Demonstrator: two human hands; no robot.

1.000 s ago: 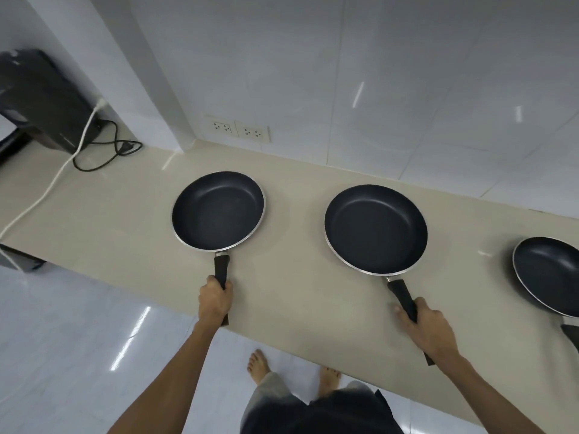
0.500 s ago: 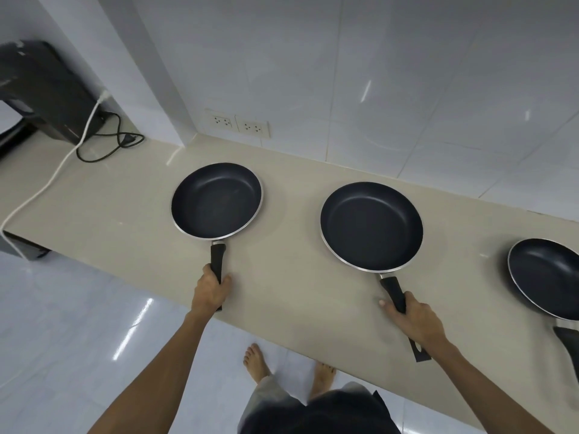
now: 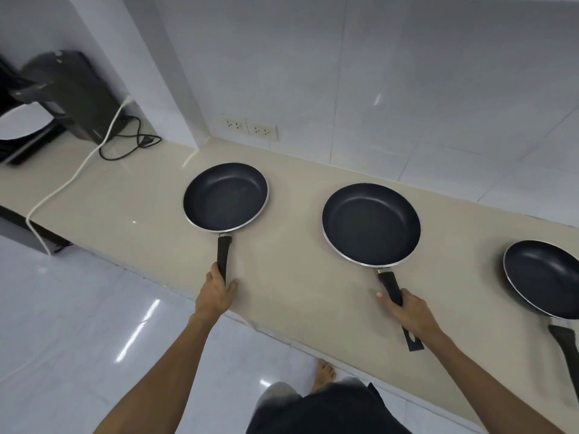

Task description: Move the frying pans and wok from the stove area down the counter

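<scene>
Three dark non-stick frying pans with silver rims lie on the beige counter (image 3: pixel 150 214). My left hand (image 3: pixel 217 291) grips the black handle end of the left pan (image 3: pixel 225 197). The middle pan (image 3: pixel 371 223) rests flat, and my right hand (image 3: pixel 407 311) is closed around the middle of its handle, thumb stretched out to the left. A third pan (image 3: pixel 545 278) sits at the far right, partly cut off by the frame edge, with no hand on it. No wok is visible.
A black appliance (image 3: pixel 75 95) stands at the far left with a black cord (image 3: pixel 131 145) and a white cable (image 3: pixel 72 177) trailing over the counter. Two wall sockets (image 3: pixel 247 128) sit behind the left pan. The counter's front edge runs just under my hands.
Both hands have slid back along the handles toward the ends. The pans stay on the counter, slightly farther from me; the view has shifted right.
</scene>
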